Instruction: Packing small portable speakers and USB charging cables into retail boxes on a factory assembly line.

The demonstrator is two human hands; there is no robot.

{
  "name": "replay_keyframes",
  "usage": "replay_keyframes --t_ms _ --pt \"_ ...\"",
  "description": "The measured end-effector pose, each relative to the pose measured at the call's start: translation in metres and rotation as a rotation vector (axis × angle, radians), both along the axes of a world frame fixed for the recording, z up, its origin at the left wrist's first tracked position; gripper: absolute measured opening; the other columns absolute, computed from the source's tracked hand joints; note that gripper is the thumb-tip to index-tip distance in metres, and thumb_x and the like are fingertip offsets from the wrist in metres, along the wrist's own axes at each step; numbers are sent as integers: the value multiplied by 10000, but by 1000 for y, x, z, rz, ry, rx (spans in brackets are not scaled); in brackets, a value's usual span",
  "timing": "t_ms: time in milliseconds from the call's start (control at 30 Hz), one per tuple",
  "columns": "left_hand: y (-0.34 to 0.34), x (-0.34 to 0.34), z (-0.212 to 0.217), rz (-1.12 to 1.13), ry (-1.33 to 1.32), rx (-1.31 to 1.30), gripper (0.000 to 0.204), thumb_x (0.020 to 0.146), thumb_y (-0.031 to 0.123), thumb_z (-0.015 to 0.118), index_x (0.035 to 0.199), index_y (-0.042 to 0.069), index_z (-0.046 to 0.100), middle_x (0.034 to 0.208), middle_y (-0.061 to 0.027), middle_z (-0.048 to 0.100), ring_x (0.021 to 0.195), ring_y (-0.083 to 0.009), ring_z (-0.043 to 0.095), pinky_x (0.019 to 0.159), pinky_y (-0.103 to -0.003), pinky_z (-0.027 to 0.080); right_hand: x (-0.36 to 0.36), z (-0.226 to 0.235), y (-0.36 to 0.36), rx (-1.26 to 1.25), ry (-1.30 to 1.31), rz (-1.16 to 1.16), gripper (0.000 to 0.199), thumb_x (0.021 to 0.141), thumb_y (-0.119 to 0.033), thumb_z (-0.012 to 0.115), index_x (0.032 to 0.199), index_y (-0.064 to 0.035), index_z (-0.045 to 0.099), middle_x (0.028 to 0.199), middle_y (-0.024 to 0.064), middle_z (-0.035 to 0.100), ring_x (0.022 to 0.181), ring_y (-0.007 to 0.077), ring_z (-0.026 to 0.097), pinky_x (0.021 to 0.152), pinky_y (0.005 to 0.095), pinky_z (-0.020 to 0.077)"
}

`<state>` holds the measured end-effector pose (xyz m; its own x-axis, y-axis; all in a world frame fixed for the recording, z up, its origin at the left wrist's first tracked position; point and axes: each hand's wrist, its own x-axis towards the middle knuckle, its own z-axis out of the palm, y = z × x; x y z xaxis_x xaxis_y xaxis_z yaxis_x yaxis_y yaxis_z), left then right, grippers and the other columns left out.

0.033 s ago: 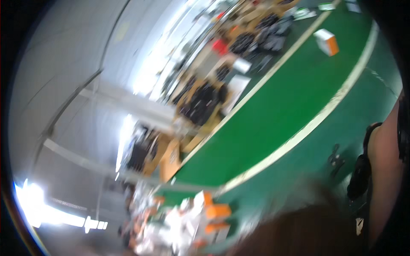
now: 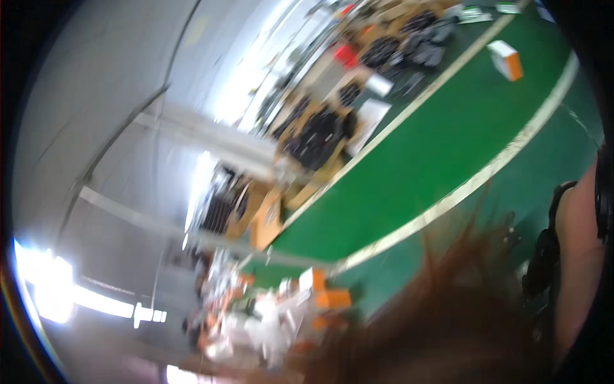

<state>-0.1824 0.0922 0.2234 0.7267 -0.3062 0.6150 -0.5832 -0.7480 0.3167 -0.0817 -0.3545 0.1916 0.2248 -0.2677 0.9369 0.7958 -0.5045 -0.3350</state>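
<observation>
No hand or fingers show in this tilted, blurred view, so their state cannot be told and no work looks under way; only a bare forearm at the right edge, above the green floor, well apart from the orange-and-white cardboard box.

View unchanged from the frame given as earlier, which shares this instant: my tilted, blurred look across the green floor, the orange-and-white box and my reddish hair show no shift. My hands: out of sight.
</observation>
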Motion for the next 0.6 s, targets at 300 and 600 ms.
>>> replay_keyframes --t_ms 300,600 --pt "-3 -96 69 -209 104 4 166 982 101 671 1088 74 795 1080 -132 816 980 -297 785 938 -446 589 7 10 50 23 -16 137 1310 734 -664 899 1725 -14 342 1721 315 418 1633 485 347 1347 567 231" --pt "1 -93 68 -629 196 -303 186 1019 129 600 1033 128 785 984 -72 810 885 -221 778 878 -407 578 1 45 22 -273 63 93 1286 746 -639 893 1724 -12 342 1721 318 417 1634 489 344 1346 573 229"
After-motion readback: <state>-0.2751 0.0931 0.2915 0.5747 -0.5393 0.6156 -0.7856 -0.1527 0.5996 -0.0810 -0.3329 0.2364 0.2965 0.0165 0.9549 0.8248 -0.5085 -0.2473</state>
